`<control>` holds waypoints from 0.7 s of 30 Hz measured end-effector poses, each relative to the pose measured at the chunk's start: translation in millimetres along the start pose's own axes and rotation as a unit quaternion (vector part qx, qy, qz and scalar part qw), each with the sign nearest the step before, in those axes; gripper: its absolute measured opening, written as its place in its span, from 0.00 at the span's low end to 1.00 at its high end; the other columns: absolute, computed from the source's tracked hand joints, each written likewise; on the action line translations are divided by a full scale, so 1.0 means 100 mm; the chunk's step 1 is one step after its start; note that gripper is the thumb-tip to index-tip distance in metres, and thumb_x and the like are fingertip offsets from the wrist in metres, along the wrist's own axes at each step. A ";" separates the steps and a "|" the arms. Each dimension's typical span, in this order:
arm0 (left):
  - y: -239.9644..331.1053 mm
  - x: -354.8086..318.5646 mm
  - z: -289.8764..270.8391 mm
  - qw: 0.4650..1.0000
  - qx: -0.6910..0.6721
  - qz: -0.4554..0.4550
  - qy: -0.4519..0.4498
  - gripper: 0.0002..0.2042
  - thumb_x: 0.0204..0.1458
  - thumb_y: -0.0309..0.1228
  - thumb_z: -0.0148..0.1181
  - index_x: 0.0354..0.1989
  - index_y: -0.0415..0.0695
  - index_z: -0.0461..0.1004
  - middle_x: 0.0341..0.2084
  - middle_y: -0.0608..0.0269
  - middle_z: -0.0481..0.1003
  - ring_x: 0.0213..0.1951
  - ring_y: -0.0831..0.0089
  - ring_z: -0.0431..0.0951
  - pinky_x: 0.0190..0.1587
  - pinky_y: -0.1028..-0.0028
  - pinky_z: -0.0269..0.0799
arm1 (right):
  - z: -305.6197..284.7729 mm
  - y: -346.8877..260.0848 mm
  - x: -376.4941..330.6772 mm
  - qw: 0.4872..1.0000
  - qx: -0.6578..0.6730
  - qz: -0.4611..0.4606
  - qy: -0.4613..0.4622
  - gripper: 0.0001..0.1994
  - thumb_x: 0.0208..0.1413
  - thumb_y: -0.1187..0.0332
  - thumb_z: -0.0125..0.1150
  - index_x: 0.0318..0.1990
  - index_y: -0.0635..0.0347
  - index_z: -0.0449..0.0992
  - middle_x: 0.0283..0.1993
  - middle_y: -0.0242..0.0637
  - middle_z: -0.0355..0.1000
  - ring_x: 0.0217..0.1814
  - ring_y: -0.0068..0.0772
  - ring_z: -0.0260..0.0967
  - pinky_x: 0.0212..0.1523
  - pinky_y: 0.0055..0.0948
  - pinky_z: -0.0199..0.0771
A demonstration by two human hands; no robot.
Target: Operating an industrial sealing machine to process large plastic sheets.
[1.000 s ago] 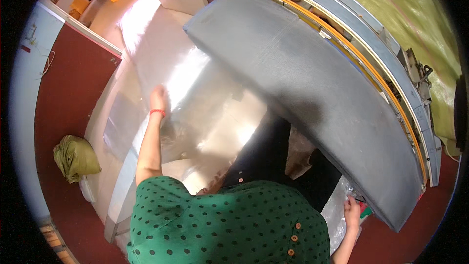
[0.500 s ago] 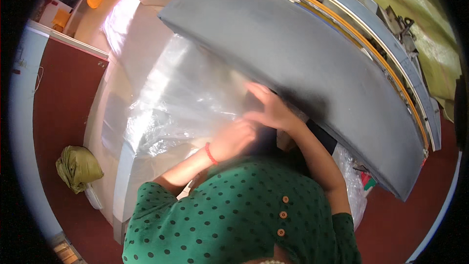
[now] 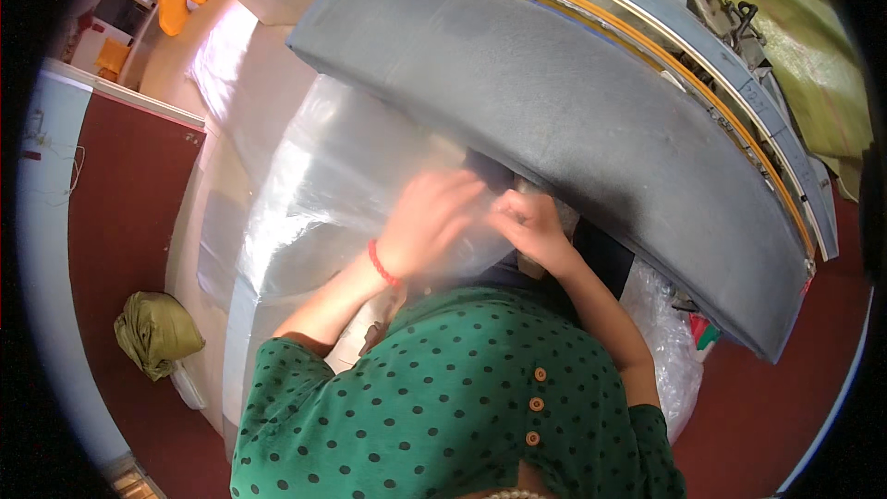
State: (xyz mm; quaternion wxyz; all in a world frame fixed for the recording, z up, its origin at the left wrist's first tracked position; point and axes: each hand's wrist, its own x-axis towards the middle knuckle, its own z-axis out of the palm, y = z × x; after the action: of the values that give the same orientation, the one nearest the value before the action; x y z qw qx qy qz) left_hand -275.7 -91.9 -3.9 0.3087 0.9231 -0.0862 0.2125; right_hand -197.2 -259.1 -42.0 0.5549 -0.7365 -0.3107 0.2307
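A large clear plastic bag or sheet spreads across the left and middle, in front of the grey-covered machine front. Over its right part lies my left hand, with a red bracelet at the wrist. Its fingers are stretched out and slightly smeared by motion. Close beside those fingertips, my right hand is closed, thumb and fingers drawn together. Whatever is between them, perhaps the film's edge, is too blurred to make out. Dark cloth over my lap shows partly beneath the film.
A long curved machine with a grey cover and an orange rail runs from upper left to lower right. Crumpled clear plastic hangs right of my lap. An olive sack sits on the dark red floor at left.
My left hand has moved up and its fingers reach further over the film. My right hand has gone from spread fingers to closed and sits slightly lower. The view has shifted a little.
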 end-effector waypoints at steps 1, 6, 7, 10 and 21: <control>0.00 0.06 -0.05 0.998 0.017 0.052 -0.034 0.08 0.38 0.25 0.58 0.29 0.41 0.70 0.29 0.61 0.69 0.36 0.63 0.69 0.39 0.68 0.64 | -0.01 -0.08 -0.04 1.000 0.004 -0.011 -0.007 0.08 0.42 0.68 0.61 0.23 0.63 0.70 0.15 0.31 0.65 0.19 0.15 0.58 0.20 0.20 0.59; 0.05 0.27 -0.15 0.981 0.037 0.115 -0.149 0.06 0.39 0.26 0.57 0.27 0.40 0.69 0.27 0.60 0.68 0.33 0.63 0.68 0.36 0.69 0.64 | -0.23 -0.16 -0.21 0.996 -0.003 -0.075 0.040 0.10 0.40 0.70 0.63 0.26 0.60 0.67 0.14 0.28 0.60 0.16 0.16 0.54 0.17 0.20 0.56; 0.11 0.32 -0.17 0.994 -0.025 0.071 -0.076 0.05 0.40 0.25 0.56 0.26 0.40 0.68 0.26 0.59 0.68 0.30 0.64 0.68 0.34 0.72 0.64 | -0.26 -0.22 -0.28 0.999 -0.024 -0.035 0.007 0.11 0.39 0.68 0.64 0.25 0.59 0.67 0.14 0.28 0.59 0.16 0.16 0.53 0.17 0.20 0.57; 0.19 0.56 -0.45 0.992 -0.085 0.019 0.091 0.02 0.42 0.22 0.53 0.25 0.40 0.68 0.24 0.61 0.67 0.26 0.70 0.67 0.30 0.77 0.63 | -0.40 -0.02 -0.62 0.988 -0.104 -0.027 -0.115 0.10 0.38 0.66 0.64 0.25 0.59 0.70 0.17 0.37 0.66 0.16 0.29 0.63 0.18 0.26 0.62; 0.04 0.44 -0.37 0.926 -0.069 0.225 -0.294 0.05 0.42 0.32 0.55 0.26 0.47 0.67 0.18 0.61 0.68 0.19 0.63 0.69 0.21 0.70 0.66 | -2.76 1.27 -4.64 0.759 -0.268 0.130 0.579 0.08 0.49 0.73 0.50 0.34 0.66 0.73 0.33 0.39 0.72 0.34 0.29 0.67 0.38 0.28 0.68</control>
State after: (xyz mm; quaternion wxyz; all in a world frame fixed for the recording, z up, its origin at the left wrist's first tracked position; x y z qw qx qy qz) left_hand -250.0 -73.9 44.3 0.2768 0.8766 -0.3934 -0.0109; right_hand -307.6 -800.0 -89.3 0.3736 -0.8817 0.1196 -0.2620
